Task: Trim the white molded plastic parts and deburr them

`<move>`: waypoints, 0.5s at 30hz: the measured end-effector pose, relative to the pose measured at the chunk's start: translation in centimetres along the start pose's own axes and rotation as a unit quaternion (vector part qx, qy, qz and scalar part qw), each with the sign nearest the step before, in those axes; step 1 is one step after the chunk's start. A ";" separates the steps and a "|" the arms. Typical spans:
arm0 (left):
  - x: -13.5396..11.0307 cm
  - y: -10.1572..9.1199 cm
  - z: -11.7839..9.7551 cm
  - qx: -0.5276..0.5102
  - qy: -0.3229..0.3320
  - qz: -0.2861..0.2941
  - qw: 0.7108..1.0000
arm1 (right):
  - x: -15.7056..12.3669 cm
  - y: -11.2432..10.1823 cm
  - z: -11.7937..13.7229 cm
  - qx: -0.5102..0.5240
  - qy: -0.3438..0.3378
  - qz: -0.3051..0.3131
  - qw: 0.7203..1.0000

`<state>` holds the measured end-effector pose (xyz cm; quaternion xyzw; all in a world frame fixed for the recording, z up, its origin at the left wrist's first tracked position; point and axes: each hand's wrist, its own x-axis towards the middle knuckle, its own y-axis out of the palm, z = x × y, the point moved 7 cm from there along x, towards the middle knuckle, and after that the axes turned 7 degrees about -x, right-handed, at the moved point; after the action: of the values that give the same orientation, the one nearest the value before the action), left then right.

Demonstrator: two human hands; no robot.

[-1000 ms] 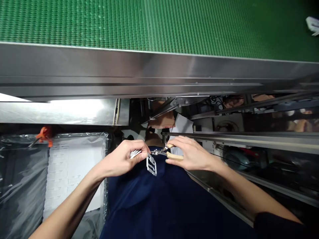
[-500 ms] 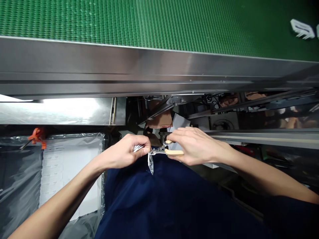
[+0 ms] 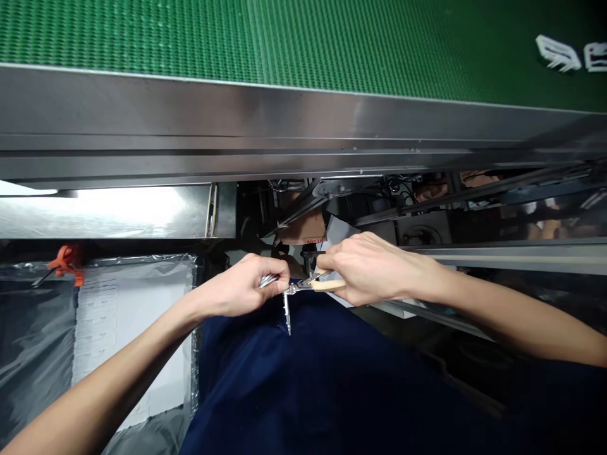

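My left hand (image 3: 239, 287) is closed in a pinch on a bunch of thin silvery metal parts (image 3: 266, 280), over my dark blue lap (image 3: 308, 373). From the pinch a flat slotted metal piece (image 3: 287, 311) hangs edge-on. My right hand (image 3: 374, 268) is closed round small pliers with pale wooden-coloured handles (image 3: 327, 285). The pliers' metal jaws (image 3: 294, 288) meet the top of the hanging piece, right beside my left fingertips. Both hands sit just below the steel edge of a conveyor.
A green conveyor belt (image 3: 284, 38) with a steel side rail (image 3: 284, 126) runs across the top; two white parts (image 3: 566, 55) lie on it at far right. At left, a plastic-lined bin holds white sheets (image 3: 128, 328), with an orange clamp (image 3: 64, 260). Machine frame and cables lie under the belt.
The hanging metal piece has turned from face-on to edge-on. Both hands rose slightly. The white parts on the belt have drifted left.
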<state>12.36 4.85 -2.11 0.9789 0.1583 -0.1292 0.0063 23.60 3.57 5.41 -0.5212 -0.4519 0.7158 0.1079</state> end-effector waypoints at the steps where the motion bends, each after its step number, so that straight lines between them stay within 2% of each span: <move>1: 0.0 0.0 0.3 -0.007 -0.007 -0.004 1.000 | 0.0 0.4 -0.2 0.020 0.005 -0.004 1.000; 5: 0.2 -0.1 0.9 -0.036 -0.025 -0.026 0.999 | -0.4 2.4 -1.0 0.127 0.055 -0.011 0.990; 8: 0.5 -0.1 0.6 -0.036 -0.017 -0.030 0.999 | -0.9 4.4 -1.0 0.227 0.091 -0.011 0.969; 15: 1.6 -0.7 0.5 -0.027 -0.036 -0.027 0.999 | -2.6 9.6 -1.1 0.436 0.192 0.023 0.879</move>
<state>13.44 6.00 -2.93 0.9684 0.1880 -0.1599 0.0346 28.72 -2.90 -0.30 -0.5591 -0.0520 0.7286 0.3923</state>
